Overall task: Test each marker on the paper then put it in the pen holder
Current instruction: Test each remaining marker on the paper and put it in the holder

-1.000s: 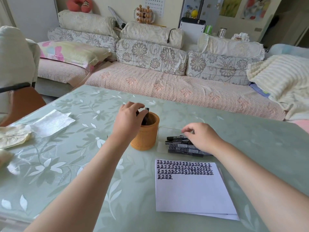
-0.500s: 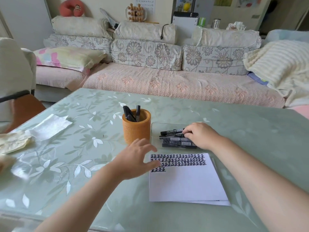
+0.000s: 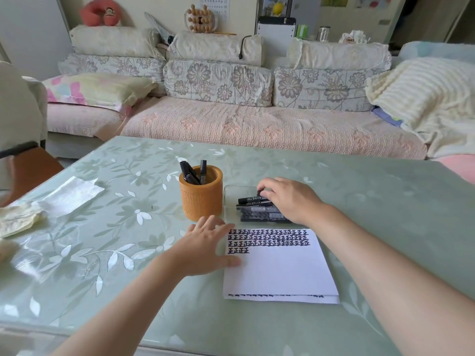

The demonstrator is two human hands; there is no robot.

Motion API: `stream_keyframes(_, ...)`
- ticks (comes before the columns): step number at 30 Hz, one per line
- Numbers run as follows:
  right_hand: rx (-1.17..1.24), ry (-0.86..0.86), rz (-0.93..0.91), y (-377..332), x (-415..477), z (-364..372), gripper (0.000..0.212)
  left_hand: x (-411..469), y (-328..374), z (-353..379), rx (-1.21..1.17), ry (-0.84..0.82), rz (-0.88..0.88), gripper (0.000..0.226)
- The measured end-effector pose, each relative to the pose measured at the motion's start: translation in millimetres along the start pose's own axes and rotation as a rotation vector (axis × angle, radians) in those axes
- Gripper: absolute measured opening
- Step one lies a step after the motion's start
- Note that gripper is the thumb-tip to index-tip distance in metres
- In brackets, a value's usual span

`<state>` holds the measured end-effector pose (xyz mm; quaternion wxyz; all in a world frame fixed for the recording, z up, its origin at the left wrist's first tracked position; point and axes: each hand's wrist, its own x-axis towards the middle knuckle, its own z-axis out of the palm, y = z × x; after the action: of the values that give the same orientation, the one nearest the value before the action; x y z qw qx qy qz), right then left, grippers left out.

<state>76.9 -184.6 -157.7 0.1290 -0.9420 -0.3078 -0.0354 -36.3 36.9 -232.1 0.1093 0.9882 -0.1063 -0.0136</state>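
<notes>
Head view is showing the left hand (image 3: 205, 246) lying flat and open, empty, pinning the paper (image 3: 280, 268) for writing, while the right hand (image 3: 288, 199) is curling onto the markers (image 3: 259, 210) beside the pen holder (image 3: 201, 194), grip unclear.

"700" on marker (image 3: 253, 200) (paper (image 3: 280, 268): 正)

2 bare forearms; left hand (image 3: 205, 246) and right hand (image 3: 288, 199) wear no sleeves, gloves or jewellery.
</notes>
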Motion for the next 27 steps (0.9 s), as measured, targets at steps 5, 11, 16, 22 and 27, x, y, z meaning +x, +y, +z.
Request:
stream_keyframes(5, 0.112, -0.114, 0.003, -21, -18, -5, 0.031, 0, 13, -8, -0.172, 0.25, 0.039, 0.069)
stream_keyframes(11, 0.295, -0.199, 0.027, -38, -45, 1, 0.044, -11, 40, -12, -0.299, 0.456, 0.104, 0.04)
stream_keyframes(16, 0.552, -0.151, 0.052, -47, -64, 3, 0.039, -21, 52, -15, -0.285, 0.559, 0.137, 0.016)
stream_keyframes(22, 0.604, -0.002, 0.189, -38, -82, 6, 0.022, -26, 44, -18, -0.341, 0.577, 0.067, 0.01)
stream_keyframes(27, 1.026, 0.073, 0.27, -40, -90, 1, 0.012, -27, 50, -18, -0.398, 0.481, 0.082, 0.008)
